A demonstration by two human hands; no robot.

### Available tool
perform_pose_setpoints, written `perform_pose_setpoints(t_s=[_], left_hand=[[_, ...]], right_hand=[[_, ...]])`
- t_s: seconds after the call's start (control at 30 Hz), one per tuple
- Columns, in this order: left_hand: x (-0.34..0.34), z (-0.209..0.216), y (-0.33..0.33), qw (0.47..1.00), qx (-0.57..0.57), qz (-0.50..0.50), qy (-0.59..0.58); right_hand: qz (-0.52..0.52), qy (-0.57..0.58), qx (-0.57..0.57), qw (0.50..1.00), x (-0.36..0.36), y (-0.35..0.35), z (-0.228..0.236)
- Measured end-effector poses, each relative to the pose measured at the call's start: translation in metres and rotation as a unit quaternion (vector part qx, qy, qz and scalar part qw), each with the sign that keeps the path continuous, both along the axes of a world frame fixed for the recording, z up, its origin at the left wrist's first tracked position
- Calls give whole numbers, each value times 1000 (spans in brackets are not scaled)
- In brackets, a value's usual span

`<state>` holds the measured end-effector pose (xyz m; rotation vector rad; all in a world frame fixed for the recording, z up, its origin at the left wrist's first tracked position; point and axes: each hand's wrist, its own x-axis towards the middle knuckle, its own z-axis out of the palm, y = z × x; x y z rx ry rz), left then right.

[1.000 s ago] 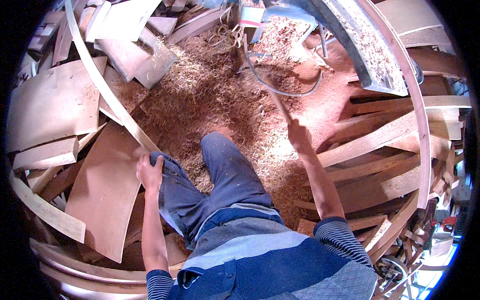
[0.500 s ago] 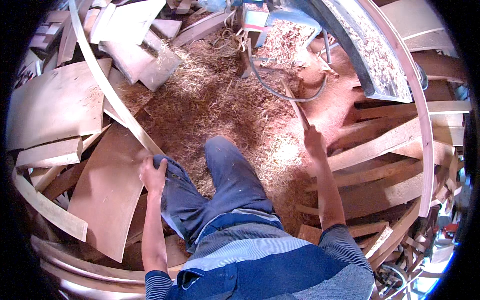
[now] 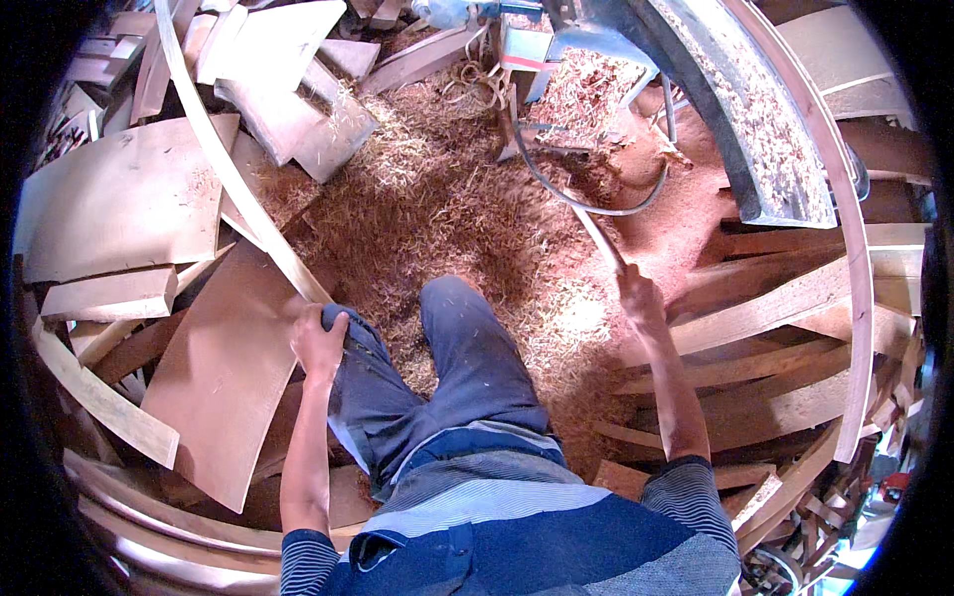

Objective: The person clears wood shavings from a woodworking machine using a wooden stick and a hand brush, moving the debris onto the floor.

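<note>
My right hand (image 3: 642,300) is closed round the near end of a narrow wooden stick (image 3: 598,236), which points away and to the left over the shavings. Its far end lies near a curved grey hose (image 3: 571,199). My left hand (image 3: 318,343) rests at my left knee, thumb on the dark trouser leg (image 3: 368,372); its fingers are partly hidden along the outer side. Just beyond that hand ends a long pale wooden strip (image 3: 234,184), running up to the far left. Whether the fingers touch the strip I cannot tell.
Wood shavings and reddish sawdust (image 3: 427,219) cover the floor ahead. Curved boards (image 3: 129,199) lie stacked at left, more planks (image 3: 755,298) at right. A dark-edged metal machine part (image 3: 740,119) juts in at far right, beside a tall bent strip (image 3: 857,298).
The view has shifted a little, so the surroundings sit farther right. My right hand has drawn the stick slightly nearer to me. My left hand stays at the knee.
</note>
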<state>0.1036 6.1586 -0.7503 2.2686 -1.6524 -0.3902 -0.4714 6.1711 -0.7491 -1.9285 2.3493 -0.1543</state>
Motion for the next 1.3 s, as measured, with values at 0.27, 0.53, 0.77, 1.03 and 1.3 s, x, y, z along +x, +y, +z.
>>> perform_pose_setpoints(t_s=[0.27,0.53,0.77,1.03,1.3], left_hand=[[-23,-14,-28,996,-29,-73,30],[-5,-15,-6,999,-32,-20,10],[-4,-15,-17,998,-10,-53,15],[-1,-31,-22,996,-56,-63,9],[1,-19,-11,999,-17,-16,40]], right_hand=[[-72,36,45,996,-59,-122,-96],[149,99,-27,983,-61,-36,-77],[11,61,-12,998,-32,42,27],[64,39,-9,997,-18,-80,-117],[36,19,-14,999,38,40,-31]])
